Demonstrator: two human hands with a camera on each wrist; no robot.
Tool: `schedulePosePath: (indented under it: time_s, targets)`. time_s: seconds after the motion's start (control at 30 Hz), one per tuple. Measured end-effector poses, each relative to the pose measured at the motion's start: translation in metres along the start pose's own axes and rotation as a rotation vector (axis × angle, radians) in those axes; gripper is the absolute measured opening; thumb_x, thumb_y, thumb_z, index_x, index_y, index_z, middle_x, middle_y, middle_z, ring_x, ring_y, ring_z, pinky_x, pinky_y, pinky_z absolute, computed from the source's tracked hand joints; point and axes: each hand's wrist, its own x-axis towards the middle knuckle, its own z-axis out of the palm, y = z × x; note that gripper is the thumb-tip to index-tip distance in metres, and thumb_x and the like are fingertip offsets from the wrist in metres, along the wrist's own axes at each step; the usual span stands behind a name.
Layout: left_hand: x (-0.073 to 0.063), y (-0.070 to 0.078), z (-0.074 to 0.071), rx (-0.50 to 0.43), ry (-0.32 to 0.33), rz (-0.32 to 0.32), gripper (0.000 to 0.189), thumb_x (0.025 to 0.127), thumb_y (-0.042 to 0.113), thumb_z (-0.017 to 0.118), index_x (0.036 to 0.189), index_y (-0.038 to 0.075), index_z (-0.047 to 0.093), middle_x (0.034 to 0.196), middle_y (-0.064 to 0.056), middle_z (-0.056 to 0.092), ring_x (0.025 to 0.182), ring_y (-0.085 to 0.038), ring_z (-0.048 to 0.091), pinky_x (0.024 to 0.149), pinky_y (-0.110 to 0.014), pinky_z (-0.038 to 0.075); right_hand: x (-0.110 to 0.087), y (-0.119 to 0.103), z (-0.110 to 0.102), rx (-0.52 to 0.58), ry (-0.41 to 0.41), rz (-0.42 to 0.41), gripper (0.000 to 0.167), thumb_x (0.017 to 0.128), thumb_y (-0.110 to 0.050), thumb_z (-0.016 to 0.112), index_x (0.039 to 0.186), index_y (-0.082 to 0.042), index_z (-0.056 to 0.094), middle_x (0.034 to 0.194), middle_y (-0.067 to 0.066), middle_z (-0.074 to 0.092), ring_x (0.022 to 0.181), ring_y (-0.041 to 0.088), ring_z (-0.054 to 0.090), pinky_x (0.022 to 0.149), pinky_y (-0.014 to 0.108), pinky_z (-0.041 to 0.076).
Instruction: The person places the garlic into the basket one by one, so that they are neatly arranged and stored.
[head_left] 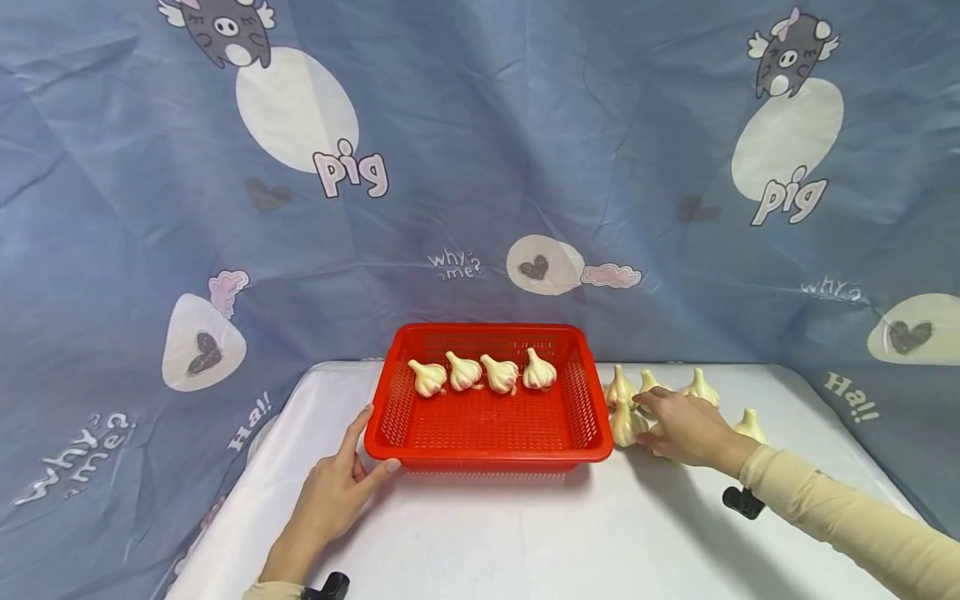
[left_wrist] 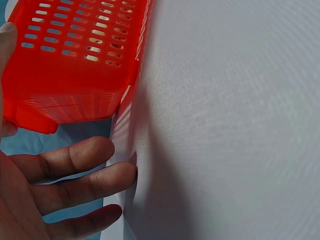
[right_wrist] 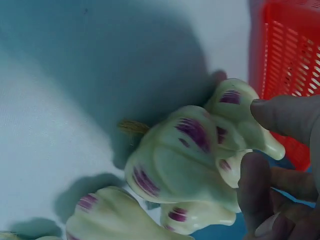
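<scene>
A red plastic basket (head_left: 487,455) holds several garlic bulbs in a row toward its back. My left hand (head_left: 330,496) is at its front left corner, index fingertip by the left rim and thumb at the front rim. The other left fingers (left_wrist: 75,187) stretch out straight below the basket in the left wrist view. To the basket's right, my right hand (head_left: 690,425) hovers low over a group of garlic bulbs (head_left: 628,425). Up close, its spread thumb and fingers (right_wrist: 287,117) are right at the stem ends of two bulbs, one a large garlic bulb (right_wrist: 172,160).
More garlic bulbs stand behind and right of my right hand, including one garlic bulb (head_left: 701,388) at the back and another garlic bulb (head_left: 750,427) near the wrist. A white-covered table (head_left: 517,533) bears everything. Blue patterned cloth (head_left: 480,167) hangs behind and at the sides.
</scene>
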Motion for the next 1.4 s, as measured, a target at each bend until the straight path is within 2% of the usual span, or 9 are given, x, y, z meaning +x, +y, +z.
schedulePosePath:
  time_s: [0.13, 0.23, 0.33, 0.53, 0.7, 0.8, 1.07, 1.3, 1.4]
  targets:
    - [0.000, 0.001, 0.000, 0.005, 0.003, -0.001, 0.087, 0.094, 0.050, 0.077, 0.166, 0.027, 0.033, 0.062, 0.012, 0.050, 0.053, -0.003, 0.043, 0.056, -0.026, 0.037, -0.002, 0.001, 0.009, 0.011, -0.007, 0.003, 0.048, 0.075, -0.022, 0.093, 0.116, -0.007, 0.073, 0.086, 0.001, 0.072, 0.066, 0.013, 0.062, 0.049, 0.036, 0.047]
    - [0.000, 0.000, 0.001, 0.001, 0.004, -0.001, 0.087, 0.094, 0.050, 0.078, 0.166, 0.028, 0.033, 0.062, 0.013, 0.050, 0.053, -0.003, 0.043, 0.056, -0.026, 0.037, -0.004, 0.001, 0.015, 0.009, -0.001, 0.000, 0.039, 0.075, -0.022, 0.093, 0.107, -0.012, 0.072, 0.078, -0.005, 0.066, 0.060, 0.010, 0.056, 0.046, 0.034, 0.043]
    - [0.000, 0.000, 0.001, -0.003, 0.002, -0.003, 0.087, 0.094, 0.051, 0.078, 0.166, 0.028, 0.033, 0.062, 0.013, 0.050, 0.053, -0.003, 0.044, 0.056, -0.026, 0.037, -0.005, 0.001, 0.018, -0.016, 0.013, -0.004, 0.039, 0.073, -0.021, 0.093, 0.104, -0.015, 0.070, 0.079, -0.006, 0.064, 0.056, 0.010, 0.053, 0.044, 0.033, 0.042]
    - [0.000, 0.000, 0.001, 0.002, 0.006, -0.005, 0.086, 0.095, 0.051, 0.077, 0.166, 0.029, 0.032, 0.062, 0.013, 0.050, 0.053, -0.003, 0.044, 0.056, -0.026, 0.037, -0.006, 0.001, 0.023, -0.020, 0.051, -0.039, 0.048, 0.070, -0.020, 0.095, 0.110, -0.012, 0.069, 0.081, -0.004, 0.066, 0.055, 0.009, 0.053, 0.043, 0.030, 0.042]
    - [-0.001, 0.000, 0.001, 0.005, -0.007, -0.020, 0.087, 0.095, 0.052, 0.076, 0.166, 0.029, 0.032, 0.062, 0.012, 0.050, 0.053, -0.004, 0.044, 0.056, -0.026, 0.037, -0.009, 0.000, 0.027, 0.004, 0.070, -0.068, 0.051, 0.070, -0.021, 0.098, 0.108, -0.014, 0.065, 0.072, -0.007, 0.063, 0.053, 0.004, 0.050, 0.044, 0.026, 0.039]
    - [-0.001, 0.000, 0.001, 0.006, -0.013, -0.028, 0.087, 0.094, 0.053, 0.076, 0.166, 0.029, 0.033, 0.063, 0.012, 0.050, 0.054, -0.004, 0.045, 0.057, -0.026, 0.037, -0.009, -0.001, 0.028, 0.005, 0.078, -0.087, 0.054, 0.068, -0.021, 0.100, 0.105, -0.016, 0.061, 0.071, -0.006, 0.065, 0.054, 0.005, 0.053, 0.045, 0.027, 0.040]
    - [0.000, 0.000, 0.000, 0.005, 0.001, -0.011, 0.086, 0.095, 0.051, 0.076, 0.166, 0.028, 0.033, 0.062, 0.012, 0.050, 0.053, -0.004, 0.044, 0.056, -0.026, 0.036, -0.006, -0.004, 0.025, 0.032, 0.033, -0.100, 0.054, 0.067, -0.024, 0.100, 0.107, -0.019, 0.065, 0.095, -0.001, 0.079, 0.060, 0.003, 0.061, 0.049, 0.027, 0.046]
    - [-0.001, 0.000, 0.001, 0.003, -0.002, -0.018, 0.087, 0.094, 0.052, 0.077, 0.166, 0.029, 0.033, 0.062, 0.012, 0.050, 0.053, -0.004, 0.044, 0.055, -0.026, 0.037, -0.005, -0.005, 0.027, 0.020, 0.016, -0.135, 0.073, 0.065, -0.027, 0.100, 0.129, -0.011, 0.070, 0.113, 0.010, 0.079, 0.063, 0.005, 0.063, 0.051, 0.028, 0.049]
    - [-0.001, 0.000, 0.001, 0.002, 0.000, -0.017, 0.087, 0.094, 0.052, 0.077, 0.166, 0.029, 0.033, 0.062, 0.012, 0.050, 0.053, -0.004, 0.044, 0.055, -0.026, 0.037, -0.006, -0.005, 0.030, 0.020, 0.037, -0.158, 0.071, 0.066, -0.031, 0.099, 0.128, -0.011, 0.071, 0.123, 0.014, 0.076, 0.064, 0.008, 0.066, 0.054, 0.030, 0.051]
